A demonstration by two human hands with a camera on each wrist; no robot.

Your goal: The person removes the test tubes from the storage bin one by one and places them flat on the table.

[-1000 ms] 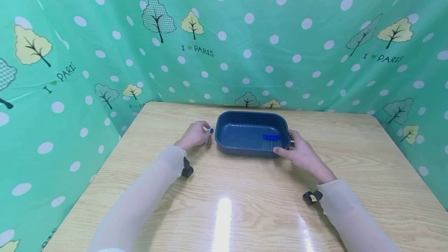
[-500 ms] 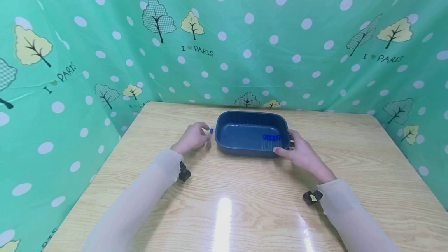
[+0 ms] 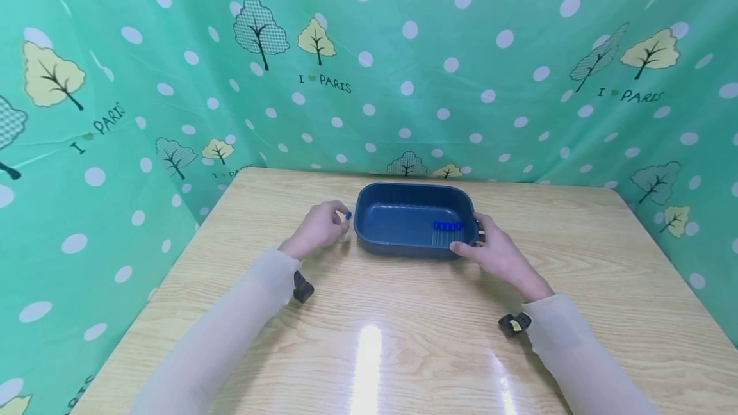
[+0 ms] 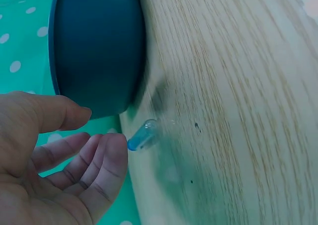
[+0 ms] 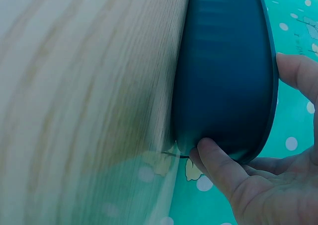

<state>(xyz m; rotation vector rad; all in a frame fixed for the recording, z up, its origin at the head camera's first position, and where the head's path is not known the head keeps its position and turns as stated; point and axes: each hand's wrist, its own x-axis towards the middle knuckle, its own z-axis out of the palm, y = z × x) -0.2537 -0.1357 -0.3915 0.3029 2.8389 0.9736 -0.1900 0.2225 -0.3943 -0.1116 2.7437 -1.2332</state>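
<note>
At the near edge of the head view, the wood-grained table (image 3: 426, 312) is crossed by two pale sleeves (image 3: 225, 332), with a small black device (image 3: 302, 287) worn at each wrist. Farther in, the left hand (image 3: 319, 226) is held low, left of the container, with thumb and fingertips apart and nothing clamped between them. Just beside its fingertips is seen a small clear vial (image 4: 145, 132) with a blue cap, cap uppermost; whether the cap is touched, or the base rests on the table, cannot be told. The fingers seem to be placed low because the vial is so small.

By the right hand (image 3: 496, 252), the right end of the dark blue container (image 3: 398, 250) is gripped, thumb at the rim and fingers round the outer wall, presumably so that it is steadied. Inside the container, at its right end, a short row of blue-capped vials (image 3: 447, 227) is laid side by side, caps toward the far wall, apparently arranged with care. Beyond, the table is backed by a green curtain (image 3: 484, 127) printed with dots, trees and lettering.
</note>
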